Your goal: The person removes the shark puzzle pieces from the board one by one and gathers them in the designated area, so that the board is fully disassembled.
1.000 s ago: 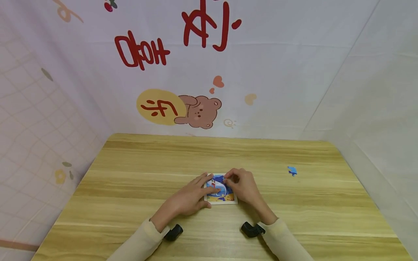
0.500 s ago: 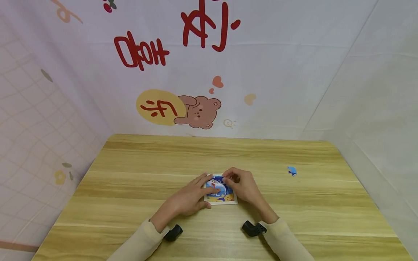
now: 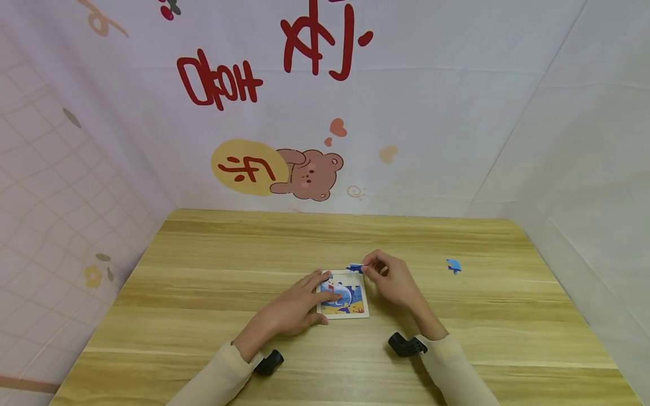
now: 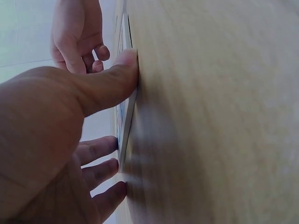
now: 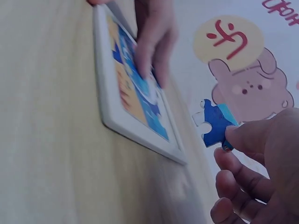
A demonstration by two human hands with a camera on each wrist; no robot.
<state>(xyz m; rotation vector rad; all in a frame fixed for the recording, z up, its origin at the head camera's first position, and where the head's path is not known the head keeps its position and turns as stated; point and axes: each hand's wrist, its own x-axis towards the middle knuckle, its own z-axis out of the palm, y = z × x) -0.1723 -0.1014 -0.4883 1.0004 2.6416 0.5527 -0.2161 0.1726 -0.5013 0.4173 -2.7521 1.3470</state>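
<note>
A small white-framed jigsaw puzzle (image 3: pixel 350 317) with a blue sea picture lies on the table. My left hand (image 3: pixel 297 307) rests on its left side, one finger lying across the picture and the thumb at the near edge. Just beyond the puzzle's far edge, my right hand (image 3: pixel 393 280) pinches a dark blue puzzle piece (image 3: pixel 355 268) between thumb and fingertips. That puzzle piece (image 5: pixel 215 123) is raised and tilted in the right wrist view. A pale gap shows at the puzzle's far right part. Part of the picture is hidden under the left hand.
Another blue puzzle piece (image 3: pixel 454 265) lies apart on the wood-grain table (image 3: pixel 244 237), to the right. Behind the table hangs a white printed cloth (image 3: pixel 437 113) with a bear. Black wrist cameras (image 3: pixel 269 362) sit at both cuffs.
The right hand has lifted the dark blue piece out of the puzzle's far part and moved it away and rightward, leaving a pale gap. The left hand has stayed put.
</note>
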